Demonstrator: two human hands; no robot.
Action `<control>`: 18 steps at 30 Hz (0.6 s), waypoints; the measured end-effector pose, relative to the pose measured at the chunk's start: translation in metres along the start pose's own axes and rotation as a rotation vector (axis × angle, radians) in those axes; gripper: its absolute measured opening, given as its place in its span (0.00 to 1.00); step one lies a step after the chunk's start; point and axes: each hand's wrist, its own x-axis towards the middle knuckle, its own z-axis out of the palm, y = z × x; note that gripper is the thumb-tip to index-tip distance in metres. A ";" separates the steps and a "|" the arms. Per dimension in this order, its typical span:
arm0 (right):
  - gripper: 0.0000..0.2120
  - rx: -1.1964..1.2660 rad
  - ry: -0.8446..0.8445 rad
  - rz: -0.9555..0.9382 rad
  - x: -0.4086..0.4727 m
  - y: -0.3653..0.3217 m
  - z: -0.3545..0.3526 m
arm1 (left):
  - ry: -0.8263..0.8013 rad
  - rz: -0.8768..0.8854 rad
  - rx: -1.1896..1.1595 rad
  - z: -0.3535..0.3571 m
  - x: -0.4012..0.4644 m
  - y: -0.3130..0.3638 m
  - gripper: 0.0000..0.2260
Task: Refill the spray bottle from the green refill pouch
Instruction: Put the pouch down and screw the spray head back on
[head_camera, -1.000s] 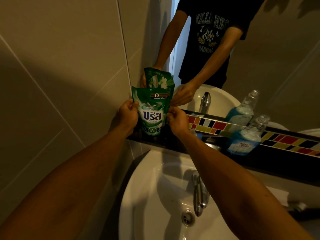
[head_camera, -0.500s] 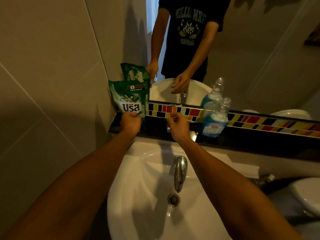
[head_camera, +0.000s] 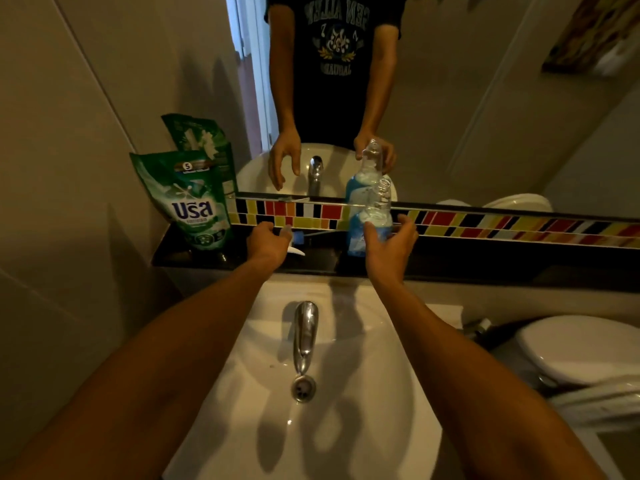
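The green refill pouch (head_camera: 194, 202) stands upright at the left end of the black ledge (head_camera: 485, 261), leaning on the wall, with no hand on it. The spray bottle (head_camera: 372, 216) stands on the ledge with its top off and blue liquid in its lower part. My right hand (head_camera: 389, 247) reaches around its base, thumb on the left and fingers spread on the right, not closed on it. My left hand (head_camera: 268, 242) hovers relaxed over the ledge and holds nothing. The removed spray head (head_camera: 298, 242) lies on the ledge just beyond it, its tube pointing right.
A white sink (head_camera: 363, 427) with a chrome tap (head_camera: 304, 334) and drain (head_camera: 303, 388) lies below my arms. A mirror (head_camera: 485, 116) and a coloured mosaic strip (head_camera: 519, 230) back the ledge. A toilet (head_camera: 581, 351) sits to the right, a tiled wall to the left.
Both hands have let go of the pouch, which now stands on the ledge. My right hand has moved right to the bottle; my left has dropped toward the spray head.
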 end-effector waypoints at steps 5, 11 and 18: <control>0.38 -0.005 -0.150 -0.015 0.037 -0.002 -0.014 | 0.062 -0.042 0.099 0.023 0.010 -0.003 0.17; 0.28 0.040 -0.391 -0.049 0.062 -0.001 -0.018 | 0.045 -0.077 0.244 0.046 0.026 -0.018 0.18; 0.21 0.035 -0.464 -0.024 0.075 0.000 -0.025 | 0.096 -0.102 0.303 0.054 0.032 -0.032 0.17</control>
